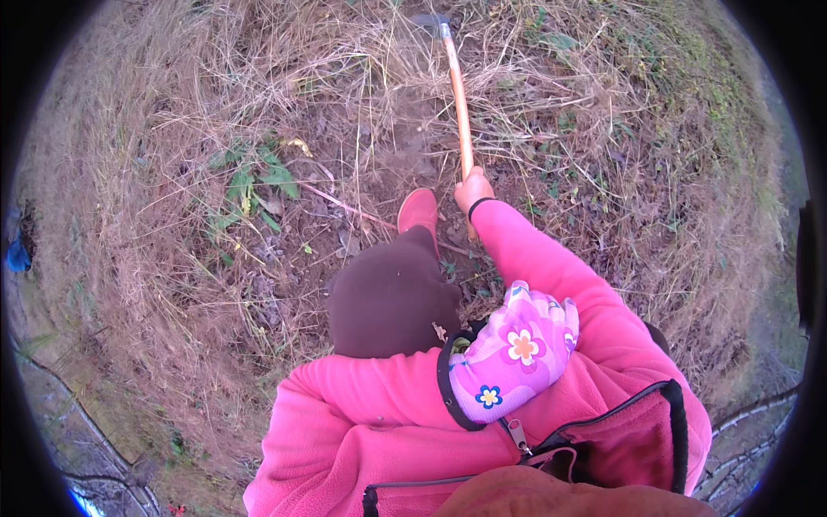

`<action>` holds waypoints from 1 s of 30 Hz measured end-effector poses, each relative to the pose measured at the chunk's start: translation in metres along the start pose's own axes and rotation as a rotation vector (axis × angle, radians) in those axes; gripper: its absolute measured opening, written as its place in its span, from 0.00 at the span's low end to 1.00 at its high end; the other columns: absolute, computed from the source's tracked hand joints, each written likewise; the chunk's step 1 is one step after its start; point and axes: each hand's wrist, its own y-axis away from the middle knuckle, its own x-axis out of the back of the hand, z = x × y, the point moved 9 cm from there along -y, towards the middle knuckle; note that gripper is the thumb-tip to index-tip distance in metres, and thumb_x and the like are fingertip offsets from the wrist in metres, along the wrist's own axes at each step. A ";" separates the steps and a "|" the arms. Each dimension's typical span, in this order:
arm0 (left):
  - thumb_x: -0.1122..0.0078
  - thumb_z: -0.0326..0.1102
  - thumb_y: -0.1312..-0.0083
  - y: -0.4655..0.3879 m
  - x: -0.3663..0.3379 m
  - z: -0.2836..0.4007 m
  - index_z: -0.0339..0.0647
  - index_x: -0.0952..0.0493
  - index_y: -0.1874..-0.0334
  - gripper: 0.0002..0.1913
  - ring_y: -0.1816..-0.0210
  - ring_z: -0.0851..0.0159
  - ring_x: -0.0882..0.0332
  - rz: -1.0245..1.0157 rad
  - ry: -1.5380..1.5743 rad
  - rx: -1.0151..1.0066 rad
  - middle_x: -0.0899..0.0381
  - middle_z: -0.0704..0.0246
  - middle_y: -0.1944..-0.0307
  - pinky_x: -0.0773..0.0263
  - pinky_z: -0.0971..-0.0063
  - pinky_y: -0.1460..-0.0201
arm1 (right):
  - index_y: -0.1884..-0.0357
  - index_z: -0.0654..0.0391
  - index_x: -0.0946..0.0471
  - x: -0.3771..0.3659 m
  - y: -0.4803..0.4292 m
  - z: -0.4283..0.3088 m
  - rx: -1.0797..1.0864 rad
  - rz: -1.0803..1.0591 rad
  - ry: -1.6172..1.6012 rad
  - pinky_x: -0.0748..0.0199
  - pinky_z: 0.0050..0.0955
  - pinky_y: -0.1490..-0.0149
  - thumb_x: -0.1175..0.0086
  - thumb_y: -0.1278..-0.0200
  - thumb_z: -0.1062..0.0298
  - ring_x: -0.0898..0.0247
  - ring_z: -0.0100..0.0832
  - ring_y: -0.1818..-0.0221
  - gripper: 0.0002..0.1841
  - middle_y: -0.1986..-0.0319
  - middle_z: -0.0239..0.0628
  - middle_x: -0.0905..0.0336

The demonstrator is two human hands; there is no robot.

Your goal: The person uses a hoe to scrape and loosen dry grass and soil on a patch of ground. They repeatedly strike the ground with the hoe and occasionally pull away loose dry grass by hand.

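Observation:
My bare right hand (pixel 473 189) grips the wooden handle (pixel 460 103) of a sickle near its lower end. The handle points away from me, and the curved metal blade (pixel 429 21) lies at the far end among dry grass stalks. My left hand (pixel 520 352) wears a pink-purple glove with a flower print. It is bent across my body against my right sleeve (pixel 568 278). Its palm is hidden, so whether it holds anything is unclear. Below the sickle handle, bare soil (pixel 410 139) shows between flattened stalks.
Dry grass (pixel 129 194) covers the slope on both sides. A green leafy plant (pixel 249 184) grows left of my red shoe (pixel 418 210), with my brown-clad knee (pixel 391 297) behind it. A blue item (pixel 18 255) lies far left; branches (pixel 753 410) show at lower right.

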 end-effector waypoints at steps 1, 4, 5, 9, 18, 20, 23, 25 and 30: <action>0.49 0.30 0.47 0.000 0.000 -0.004 0.25 0.29 0.54 0.18 0.69 0.63 0.25 0.003 -0.027 0.027 0.26 0.64 0.73 0.34 0.68 0.63 | 0.55 0.64 0.34 -0.004 -0.001 0.003 -0.006 0.000 -0.016 0.28 0.44 0.51 0.46 0.46 0.65 0.25 0.52 0.57 0.19 0.63 0.58 0.23; 0.49 0.29 0.47 0.001 0.000 -0.005 0.26 0.29 0.54 0.18 0.69 0.63 0.25 0.019 -0.010 0.063 0.26 0.64 0.73 0.33 0.67 0.63 | 0.54 0.63 0.33 0.004 -0.010 0.012 0.023 -0.008 -0.029 0.29 0.45 0.51 0.47 0.46 0.65 0.26 0.53 0.56 0.19 0.63 0.58 0.23; 0.49 0.29 0.47 0.001 0.000 -0.004 0.26 0.29 0.54 0.18 0.69 0.63 0.25 0.031 -0.010 0.057 0.26 0.64 0.73 0.33 0.67 0.62 | 0.55 0.64 0.32 0.012 -0.014 0.012 0.056 0.018 -0.035 0.29 0.45 0.51 0.47 0.47 0.66 0.26 0.53 0.57 0.18 0.63 0.58 0.23; 0.50 0.29 0.47 0.005 -0.001 0.000 0.26 0.29 0.53 0.18 0.69 0.63 0.25 0.025 0.007 0.052 0.25 0.63 0.72 0.32 0.67 0.61 | 0.59 0.65 0.30 0.026 -0.015 0.011 0.131 0.046 -0.084 0.29 0.43 0.52 0.45 0.51 0.65 0.26 0.53 0.57 0.18 0.64 0.58 0.24; 0.50 0.29 0.46 0.006 -0.005 -0.004 0.26 0.30 0.53 0.18 0.67 0.63 0.25 0.011 0.017 0.077 0.26 0.63 0.72 0.31 0.69 0.61 | 0.63 0.67 0.27 0.017 -0.044 0.012 0.061 -0.128 -0.281 0.25 0.37 0.69 0.46 0.52 0.70 0.22 0.42 0.74 0.14 0.76 0.50 0.22; 0.50 0.29 0.46 0.002 -0.007 -0.001 0.26 0.30 0.53 0.18 0.68 0.64 0.26 -0.007 0.005 0.067 0.26 0.64 0.72 0.32 0.69 0.60 | 0.63 0.67 0.27 0.029 -0.053 0.016 0.047 -0.104 -0.188 0.26 0.36 0.73 0.47 0.51 0.71 0.22 0.39 0.78 0.13 0.78 0.49 0.23; 0.49 0.29 0.46 -0.004 -0.005 0.005 0.27 0.29 0.55 0.17 0.69 0.64 0.26 0.018 -0.021 0.030 0.27 0.65 0.73 0.32 0.70 0.63 | 0.63 0.66 0.27 0.029 -0.035 0.025 0.091 -0.098 -0.396 0.27 0.35 0.74 0.48 0.50 0.71 0.25 0.39 0.81 0.12 0.79 0.47 0.24; 0.49 0.29 0.47 -0.007 -0.005 0.008 0.29 0.29 0.56 0.16 0.70 0.64 0.27 0.022 -0.013 0.027 0.28 0.66 0.74 0.32 0.70 0.65 | 0.65 0.63 0.26 0.015 -0.007 0.040 0.080 -0.113 -0.424 0.27 0.35 0.70 0.48 0.51 0.71 0.25 0.40 0.76 0.10 0.77 0.46 0.25; 0.48 0.29 0.47 -0.011 -0.013 0.017 0.31 0.29 0.60 0.13 0.73 0.65 0.28 0.045 0.058 0.024 0.29 0.68 0.76 0.33 0.71 0.70 | 0.58 0.62 0.29 0.010 0.087 0.129 0.066 -0.158 -0.062 0.29 0.45 0.53 0.44 0.51 0.67 0.26 0.55 0.60 0.17 0.68 0.58 0.24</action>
